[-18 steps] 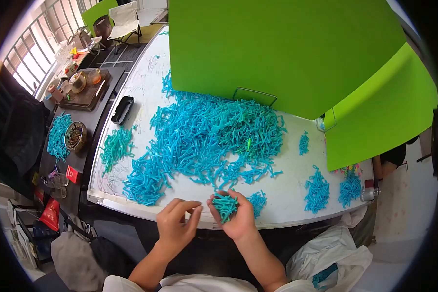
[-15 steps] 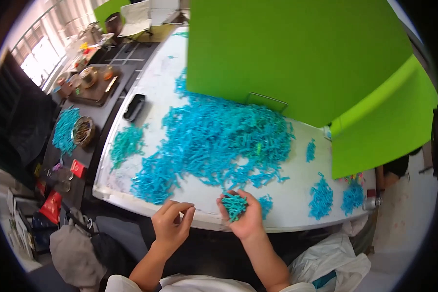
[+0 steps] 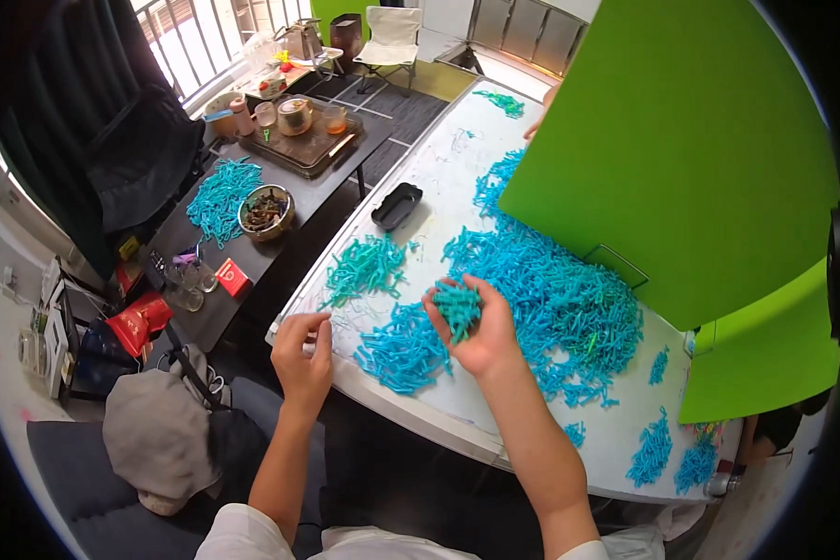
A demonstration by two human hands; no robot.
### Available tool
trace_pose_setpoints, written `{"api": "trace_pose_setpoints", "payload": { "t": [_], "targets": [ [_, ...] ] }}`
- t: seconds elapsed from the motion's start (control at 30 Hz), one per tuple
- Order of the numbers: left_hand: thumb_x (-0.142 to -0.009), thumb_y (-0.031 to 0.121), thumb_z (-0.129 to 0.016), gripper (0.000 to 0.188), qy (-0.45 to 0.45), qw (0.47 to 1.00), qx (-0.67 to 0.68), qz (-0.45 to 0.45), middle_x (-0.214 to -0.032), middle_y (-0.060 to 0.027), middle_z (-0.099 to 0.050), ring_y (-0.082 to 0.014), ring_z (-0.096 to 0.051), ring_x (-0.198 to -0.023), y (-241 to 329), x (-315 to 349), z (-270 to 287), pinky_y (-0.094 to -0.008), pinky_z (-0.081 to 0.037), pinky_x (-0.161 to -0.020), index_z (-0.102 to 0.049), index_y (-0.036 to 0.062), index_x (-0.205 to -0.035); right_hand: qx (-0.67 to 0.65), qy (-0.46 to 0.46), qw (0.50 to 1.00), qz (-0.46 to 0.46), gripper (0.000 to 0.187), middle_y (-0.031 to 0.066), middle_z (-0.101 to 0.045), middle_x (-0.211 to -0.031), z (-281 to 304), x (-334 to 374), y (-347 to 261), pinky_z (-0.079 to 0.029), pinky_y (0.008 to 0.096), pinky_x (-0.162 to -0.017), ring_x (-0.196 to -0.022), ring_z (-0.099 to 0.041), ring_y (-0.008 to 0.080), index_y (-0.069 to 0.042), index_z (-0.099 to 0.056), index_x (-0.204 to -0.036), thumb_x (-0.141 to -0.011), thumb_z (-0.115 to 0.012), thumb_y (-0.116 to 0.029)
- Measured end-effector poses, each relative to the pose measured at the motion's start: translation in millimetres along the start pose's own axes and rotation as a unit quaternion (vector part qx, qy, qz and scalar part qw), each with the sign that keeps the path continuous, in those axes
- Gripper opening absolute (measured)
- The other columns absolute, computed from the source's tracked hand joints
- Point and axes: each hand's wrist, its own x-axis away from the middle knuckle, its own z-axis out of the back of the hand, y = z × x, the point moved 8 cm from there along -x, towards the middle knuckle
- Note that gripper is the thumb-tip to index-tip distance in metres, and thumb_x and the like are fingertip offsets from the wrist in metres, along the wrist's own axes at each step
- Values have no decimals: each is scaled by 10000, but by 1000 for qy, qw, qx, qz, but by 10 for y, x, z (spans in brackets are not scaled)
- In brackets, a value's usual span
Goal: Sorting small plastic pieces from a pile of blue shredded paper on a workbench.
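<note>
My right hand [image 3: 476, 331] is raised over the white table [image 3: 457, 411], palm up, cupping a bunch of small teal-blue plastic pieces [image 3: 459, 306]. My left hand [image 3: 303, 353] hovers at the table's near edge with fingertips pinched together; whether a piece is between them I cannot tell. A large heap of blue pieces [image 3: 551, 299] spreads across the table in front of my right hand. A smaller greener pile [image 3: 364, 266] lies to the left of it.
Green upright boards [image 3: 681, 159] stand behind the heap. A black tray [image 3: 397, 205] sits on the table's left side. A dark side table [image 3: 280, 177] holds a bowl, cups and more blue pieces. Small blue piles [image 3: 653, 453] lie at the right; a grey bag [image 3: 159, 429] lies below left.
The view has swung left and the hands now appear higher. My right hand has lifted with its bunch of pieces over the table; my left hand stays pinched near the edge.
</note>
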Motion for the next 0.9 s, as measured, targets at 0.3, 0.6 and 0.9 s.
{"api": "trace_pose_setpoints", "payload": {
  "t": [0.3, 0.6, 0.9],
  "targets": [
    [-856, 11, -664, 228, -49, 993, 26, -107, -1178, -104, -644, -274, -590, -1130, -27, -851, -516, -365, -466, -971, -690, 55, -1078, 214, 61, 973, 65, 308, 185, -666, -922, -275, -1158, -343, -644, 409, -712, -826, -690, 324, 9, -604, -1031, -965, -523, -281],
    [-731, 102, -785, 85, -227, 920, -183, -263, -956, -59, -583, -260, -586, -952, -162, -1595, -1516, -372, -509, -830, -752, 134, -804, 220, 56, 973, 42, 304, 176, -669, -936, -292, -1209, -320, -642, 400, -696, -839, -691, 314, 7, -594, -1035, -954, -532, -280],
    [-753, 102, -771, 84, -202, 922, -166, -284, -1004, -60, -605, -271, -607, -996, -198, -1825, -1940, -380, -516, -843, -756, 128, -832, 314, 97, 942, 72, 271, 154, -662, -896, -397, -1188, -285, -634, 364, -586, -751, -686, 285, -11, -591, -980, -944, -553, -277]
  ]
}}
